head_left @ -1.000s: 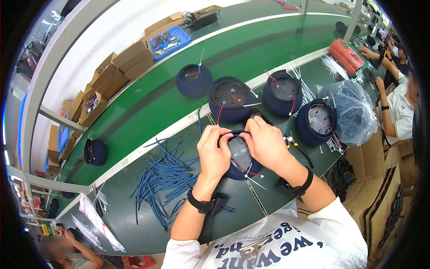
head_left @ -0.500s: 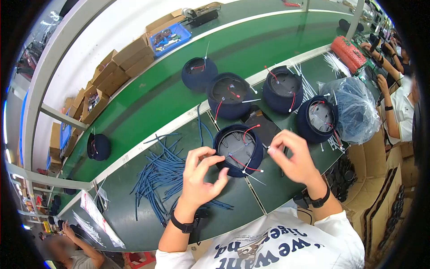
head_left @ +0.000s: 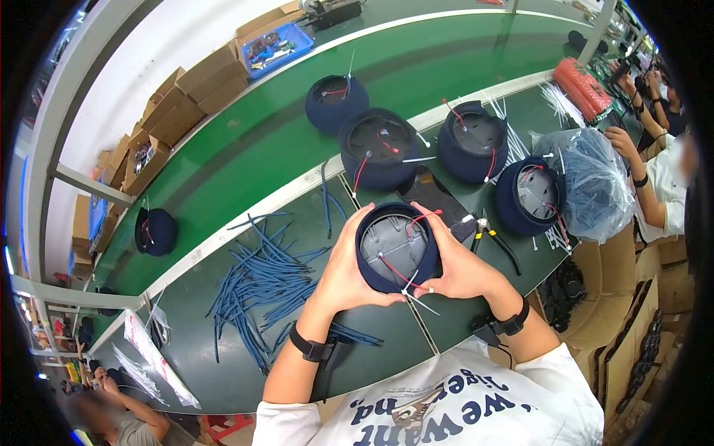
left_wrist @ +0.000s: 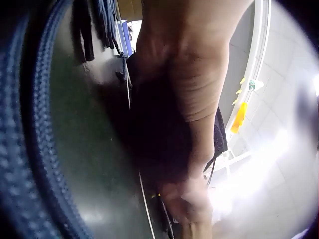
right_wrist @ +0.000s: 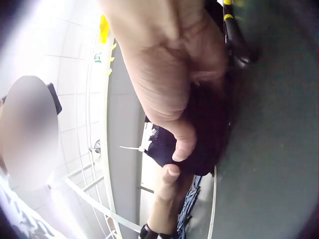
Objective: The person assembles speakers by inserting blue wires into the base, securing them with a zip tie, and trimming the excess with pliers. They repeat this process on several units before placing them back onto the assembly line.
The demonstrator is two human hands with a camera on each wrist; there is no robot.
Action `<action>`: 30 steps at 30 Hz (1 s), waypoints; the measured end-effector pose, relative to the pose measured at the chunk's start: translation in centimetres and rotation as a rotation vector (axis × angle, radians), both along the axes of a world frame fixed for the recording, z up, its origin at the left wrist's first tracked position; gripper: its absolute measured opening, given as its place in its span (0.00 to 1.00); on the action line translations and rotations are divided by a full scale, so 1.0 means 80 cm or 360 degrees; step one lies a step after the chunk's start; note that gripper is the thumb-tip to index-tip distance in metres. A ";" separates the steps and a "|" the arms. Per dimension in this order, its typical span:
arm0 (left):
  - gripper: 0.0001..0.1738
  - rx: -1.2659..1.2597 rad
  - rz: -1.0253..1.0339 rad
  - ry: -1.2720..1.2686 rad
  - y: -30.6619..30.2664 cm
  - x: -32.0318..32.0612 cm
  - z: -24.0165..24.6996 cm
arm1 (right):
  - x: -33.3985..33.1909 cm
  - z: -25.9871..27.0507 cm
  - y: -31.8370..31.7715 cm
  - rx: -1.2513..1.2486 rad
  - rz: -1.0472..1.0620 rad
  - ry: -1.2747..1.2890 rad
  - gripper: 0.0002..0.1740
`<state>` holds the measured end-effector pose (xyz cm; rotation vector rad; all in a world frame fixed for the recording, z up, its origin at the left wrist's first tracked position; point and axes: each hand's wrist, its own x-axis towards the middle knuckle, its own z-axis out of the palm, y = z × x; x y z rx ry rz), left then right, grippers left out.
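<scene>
Head | left hand (head_left: 346,276), right hand (head_left: 464,270) grip navy housing (head_left: 393,249) | sides partly hidden

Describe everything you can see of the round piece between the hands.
The round piece has a dark navy, fabric-looking outside and a grey, plastic-looking ribbed interior. Its opening faces up toward the head camera. Two red wires show inside, and a white tie sticks out at the near rim. The left hand and right hand hold it from opposite sides.

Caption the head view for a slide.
Left grip and right grip hold a round, red-wired navy housing beside loose blue cords.
</scene>
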<state>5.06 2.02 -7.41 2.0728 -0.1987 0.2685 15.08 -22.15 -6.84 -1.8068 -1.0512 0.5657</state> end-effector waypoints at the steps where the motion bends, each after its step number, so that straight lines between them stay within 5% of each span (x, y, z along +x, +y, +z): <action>1: 0.83 0.0031 -0.0015 -0.0019 0.001 0.001 -0.001 | -0.004 0.000 0.000 -0.0042 -0.0031 -0.0005 0.82; 16: 0.87 0.0026 -0.0075 -0.0145 0.011 0.005 -0.001 | 0.024 0.020 -0.004 0.0170 0.0158 -0.0167 0.64; 25: 0.66 0.0019 -0.0048 -0.0329 0.001 0.007 0.000 | 0.024 0.018 0.001 0.0367 -0.0006 0.0263 0.50; 30: 0.63 0.0038 -0.0016 -0.0392 -0.002 0.005 -0.009 | 0.022 -0.003 -0.007 0.0394 0.0026 0.0007 0.50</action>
